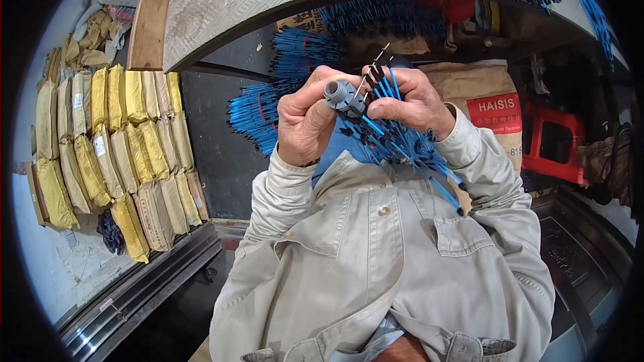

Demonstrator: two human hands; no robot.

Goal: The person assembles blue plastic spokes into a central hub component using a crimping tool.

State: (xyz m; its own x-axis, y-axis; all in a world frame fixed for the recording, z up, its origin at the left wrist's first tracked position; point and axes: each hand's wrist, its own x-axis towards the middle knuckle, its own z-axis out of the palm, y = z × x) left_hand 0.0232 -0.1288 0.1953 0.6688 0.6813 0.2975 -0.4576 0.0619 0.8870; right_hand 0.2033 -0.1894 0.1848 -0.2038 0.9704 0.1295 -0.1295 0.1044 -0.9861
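Left hand [302,123] tight on 1 grey fitting [345,99], right hand [416,102] apparently tight on thin blue rods [406,149]

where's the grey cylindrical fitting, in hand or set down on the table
In hand: the person's left grip holds the grey cylindrical fitting between thumb and fingers, on the person's side of the table edge.

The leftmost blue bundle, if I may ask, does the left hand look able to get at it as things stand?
Probably not without letting go first: the left hand holds the grey fitting. Otherwise, nothing visible blocks its way to the leftmost blue bundle, though the depth is hard to judge.
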